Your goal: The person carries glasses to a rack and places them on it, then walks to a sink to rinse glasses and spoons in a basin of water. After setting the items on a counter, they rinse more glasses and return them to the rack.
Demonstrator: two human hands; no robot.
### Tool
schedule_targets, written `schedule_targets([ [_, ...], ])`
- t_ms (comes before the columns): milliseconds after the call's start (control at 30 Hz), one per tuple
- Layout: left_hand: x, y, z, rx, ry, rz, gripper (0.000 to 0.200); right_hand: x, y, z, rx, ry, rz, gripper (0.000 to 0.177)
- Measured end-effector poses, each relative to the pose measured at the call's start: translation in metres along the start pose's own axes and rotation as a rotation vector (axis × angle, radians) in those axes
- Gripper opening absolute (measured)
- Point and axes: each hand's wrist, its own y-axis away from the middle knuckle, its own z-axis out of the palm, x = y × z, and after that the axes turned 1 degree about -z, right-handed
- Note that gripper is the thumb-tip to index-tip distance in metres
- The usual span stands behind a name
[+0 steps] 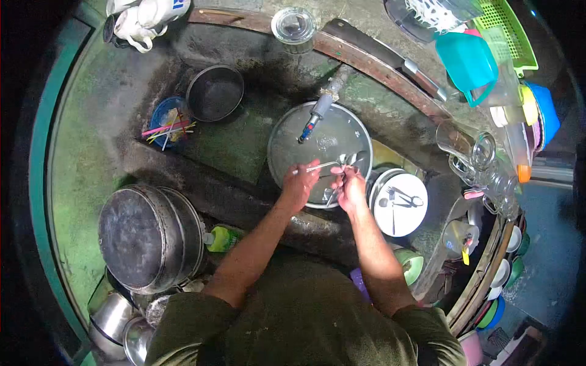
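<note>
Both hands are over a large round metal basin (278, 131) of water, under a grey tap (323, 107). My left hand (298, 188) is closed on the handle of a metal spoon (322, 165), which points right toward the other hand. My right hand (351, 190) is closed around several spoons (352, 159), their bowls showing above the fingers. Just right of the basin, a white plate (397, 221) on a stack carries forks and spoons (400, 198).
A black pan (215, 94) and a blue bowl (160, 116) with straws lie at the left. A big dark pot (137, 238) stands nearer me, beside a green bottle (224, 238). On the back ledge are a glass jar (293, 27) and a cleaver (366, 44). Glasses (458, 140) crowd the right.
</note>
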Motion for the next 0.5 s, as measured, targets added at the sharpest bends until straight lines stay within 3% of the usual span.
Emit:
schedule_targets([
  [100,-0.004,0.013,-0.028,-0.298,-0.463,-0.066,0.036,-0.002,-0.006,0.006,-0.017,0.057,-0.024,0.01],
  [133,-0.001,0.017,-0.023,-0.299,-0.465,-0.066,0.036,-0.003,-0.007,0.009,-0.058,0.121,-0.055,0.01],
  [200,0.008,0.022,-0.016,-0.317,-1.136,0.249,0.027,-0.001,-0.006,0.013,-0.102,0.076,-0.018,0.008],
  [233,0.008,0.013,-0.021,-0.388,-1.331,0.385,0.019,0.0,-0.004,0.016,-0.119,0.098,0.033,0.007],
  [267,0.006,0.008,-0.024,-0.385,-1.33,0.389,0.019,0.001,-0.003,0.019,-0.137,0.121,0.081,0.006],
  [333,0.002,0.001,-0.02,-0.567,-1.149,0.176,0.024,0.007,-0.003,0.022,-0.157,0.1,0.061,0.006],
  [400,0.008,0.008,-0.017,-0.571,-1.264,0.179,0.021,0.009,-0.001,0.021,-0.12,0.298,0.06,0.005],
  [467,0.011,0.014,-0.015,-0.497,-1.705,0.479,0.018,0.017,0.001,0.02,-0.18,0.422,0.016,0.009],
  [500,0.004,0.007,-0.02,-0.583,-1.63,0.501,0.018,0.025,0.004,0.022,-0.144,0.417,-0.013,0.009],
])
